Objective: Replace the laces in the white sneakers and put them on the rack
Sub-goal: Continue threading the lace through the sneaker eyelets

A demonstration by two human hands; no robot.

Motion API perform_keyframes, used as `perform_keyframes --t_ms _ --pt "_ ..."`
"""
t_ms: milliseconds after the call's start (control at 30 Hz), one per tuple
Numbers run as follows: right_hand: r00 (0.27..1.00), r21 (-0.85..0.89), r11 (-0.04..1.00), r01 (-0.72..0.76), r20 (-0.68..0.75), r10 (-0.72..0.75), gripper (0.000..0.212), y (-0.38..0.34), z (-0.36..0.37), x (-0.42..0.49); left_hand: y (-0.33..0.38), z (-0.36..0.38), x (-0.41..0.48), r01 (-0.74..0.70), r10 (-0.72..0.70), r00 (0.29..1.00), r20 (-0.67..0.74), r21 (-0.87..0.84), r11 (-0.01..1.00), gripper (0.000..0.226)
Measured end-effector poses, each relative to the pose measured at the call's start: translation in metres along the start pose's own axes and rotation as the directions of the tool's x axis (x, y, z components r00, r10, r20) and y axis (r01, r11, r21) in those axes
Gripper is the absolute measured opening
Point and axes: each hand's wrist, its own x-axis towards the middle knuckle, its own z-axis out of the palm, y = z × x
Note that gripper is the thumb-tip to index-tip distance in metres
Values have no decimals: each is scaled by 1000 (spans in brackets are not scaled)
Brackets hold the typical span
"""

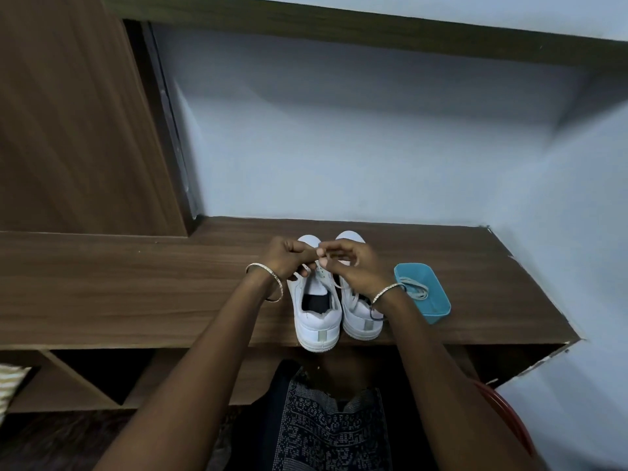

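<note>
Two white sneakers stand side by side on the wooden shelf top (136, 287), heels toward me: the left sneaker (316, 317) and the right sneaker (362, 321). Both hands meet above the left sneaker's tongue. My left hand (289, 260) has its fingers curled and pinches a white lace (336, 283). My right hand (353, 263) pinches the same lace close to the left fingertips. A strand of it trails down across the right sneaker. The eyelets under my hands are hidden.
A small teal tray (438, 300) with a loose lace (416, 288) in it sits right of the sneakers. A wooden cabinet side (78, 113) rises at the left, a pale wall (373, 147) behind. Open compartments (85, 375) lie below the shelf top.
</note>
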Motion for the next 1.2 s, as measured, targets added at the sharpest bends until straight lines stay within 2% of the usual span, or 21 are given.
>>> perform_keyframes --t_ms 67,133,233,333,433,500,567,600,700,767,967,1200 --pt "998 40 999 28 -49 -26 19 2 7 5 -2 3 6 31 -31 999 -30 -8 999 22" --pt "994 75 997 0 -108 8 17 6 9 9 -3 5 10 54 -55 997 -54 -17 998 27" --pt "980 117 992 -54 -183 75 11 14 8 17 -14 5 21 52 -59 982 -180 -46 998 36" --pt "931 120 985 -125 -330 158 7 28 7 30 -34 2 37 62 -85 923 -375 -74 995 39" --pt "896 84 982 -172 -400 191 17 39 8 44 -49 7 43 135 -129 864 -487 -22 991 32" --pt "884 75 976 -204 -415 217 20 43 12 51 -58 12 48 166 -139 859 -493 10 986 30" --pt "884 3 975 -220 -423 201 13 47 17 57 -63 20 50 183 -164 867 -471 -6 983 21" --pt "890 -41 974 -224 -415 188 9 50 21 61 -66 24 50 196 -172 867 -467 2 981 23" --pt "898 -142 962 -232 -411 155 7 54 29 64 -70 35 48 224 -156 872 -464 96 970 48" --pt "907 -200 952 -230 -399 135 5 58 33 63 -71 38 48 218 -113 870 -480 168 961 47" --pt "916 -247 943 -222 -385 115 4 67 39 64 -73 31 46 164 -91 859 -504 103 981 18" --pt "927 -320 925 -204 -367 78 4 71 50 71 -88 26 48 101 -107 883 -458 -38 994 30"
